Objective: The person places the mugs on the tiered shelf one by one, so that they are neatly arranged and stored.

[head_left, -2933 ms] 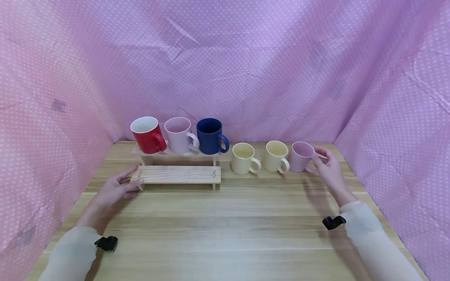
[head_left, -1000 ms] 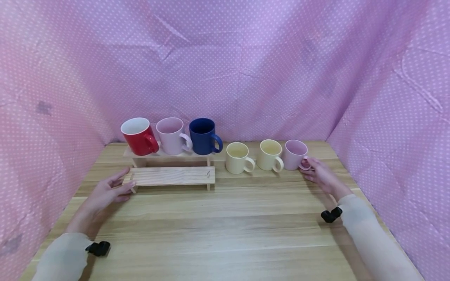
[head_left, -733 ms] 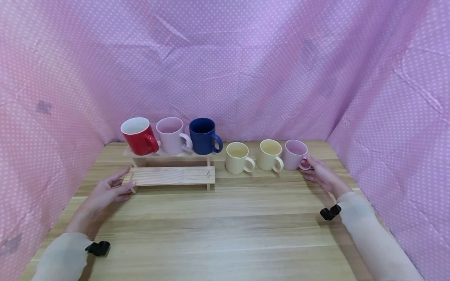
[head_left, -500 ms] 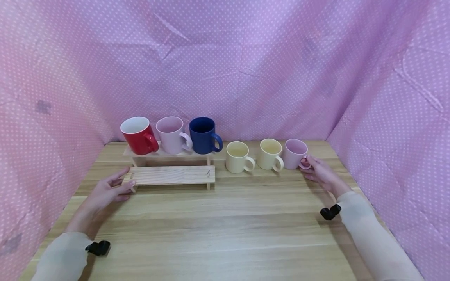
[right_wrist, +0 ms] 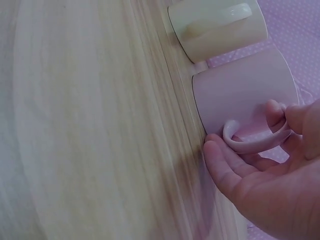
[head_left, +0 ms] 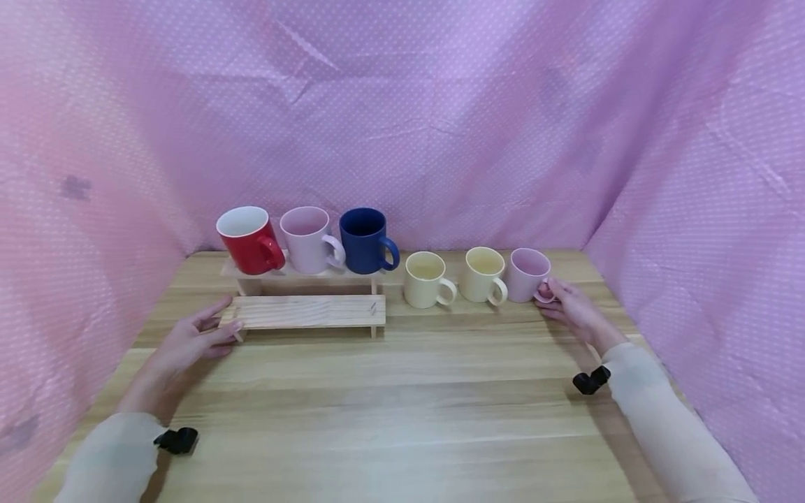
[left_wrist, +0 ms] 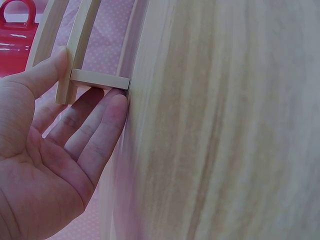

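At the right of the row, a pink mug (head_left: 527,283) stands upright on the table. My right hand (head_left: 577,314) pinches its handle (right_wrist: 257,144) between thumb and index finger, the other fingers low beside the mug. At the left, my left hand (head_left: 185,344) grips the near end of a two-step wooden shelf (head_left: 308,312); the thumb lies on the lower board and the fingers reach around its leg (left_wrist: 100,80). The upper step bears a red mug (head_left: 248,248), a pale pink mug (head_left: 307,244) and a dark blue mug (head_left: 363,244), handles facing right.
Two yellow mugs, one (head_left: 423,283) beside the shelf and the other (head_left: 481,278) close to the pink mug, stand on the wooden table (head_left: 390,405). Pink dotted cloth (head_left: 409,126) hangs behind and along both sides.
My right hand has slid from the pink mug's rim down to its handle. The whole head view has shifted slightly. My left hand keeps its hold on the shelf.
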A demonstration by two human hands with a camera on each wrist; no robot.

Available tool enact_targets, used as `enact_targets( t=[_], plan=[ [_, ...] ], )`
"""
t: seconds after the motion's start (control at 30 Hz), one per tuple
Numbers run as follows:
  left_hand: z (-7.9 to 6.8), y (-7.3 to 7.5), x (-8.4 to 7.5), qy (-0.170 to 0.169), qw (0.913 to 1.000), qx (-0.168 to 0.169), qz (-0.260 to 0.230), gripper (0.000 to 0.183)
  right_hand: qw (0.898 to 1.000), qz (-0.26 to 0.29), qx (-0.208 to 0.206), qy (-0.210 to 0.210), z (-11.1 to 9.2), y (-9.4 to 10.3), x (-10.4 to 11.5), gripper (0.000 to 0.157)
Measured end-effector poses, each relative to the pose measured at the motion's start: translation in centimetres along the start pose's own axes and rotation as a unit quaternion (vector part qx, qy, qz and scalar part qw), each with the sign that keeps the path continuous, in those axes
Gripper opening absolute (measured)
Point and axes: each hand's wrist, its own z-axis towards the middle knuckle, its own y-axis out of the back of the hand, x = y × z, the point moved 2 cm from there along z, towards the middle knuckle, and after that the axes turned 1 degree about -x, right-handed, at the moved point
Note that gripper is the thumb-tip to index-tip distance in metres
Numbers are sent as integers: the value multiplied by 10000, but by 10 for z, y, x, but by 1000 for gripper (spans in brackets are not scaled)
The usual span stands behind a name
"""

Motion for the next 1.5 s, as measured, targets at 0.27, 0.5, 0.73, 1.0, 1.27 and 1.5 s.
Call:
enact_targets(
  t=[0.27,0.5,0.73,1.0,1.27,1.5],
  plan=[
    [5,-4,-2,25,9999,-30,125,86,9994,290,-27,180,-2,2,2,37],
    [0,1,-2,275,9993,-12,245,91,9981,496,-345,128,1,-5,-4,37],
    [0,2,-3,298,9991,-23,313,91,9966,547,-576,200,-3,-10,-4,38],
    [0,2,-2,322,9990,-30,303,92,9866,1538,-375,408,-19,-8,12,31],
    [0,1,-2,219,9996,13,196,89,9797,1668,116,1104,-45,-16,57,32],
    [0,2,-2,236,9994,-21,258,90,9809,1350,767,1170,-57,-37,74,34]
  ],
)
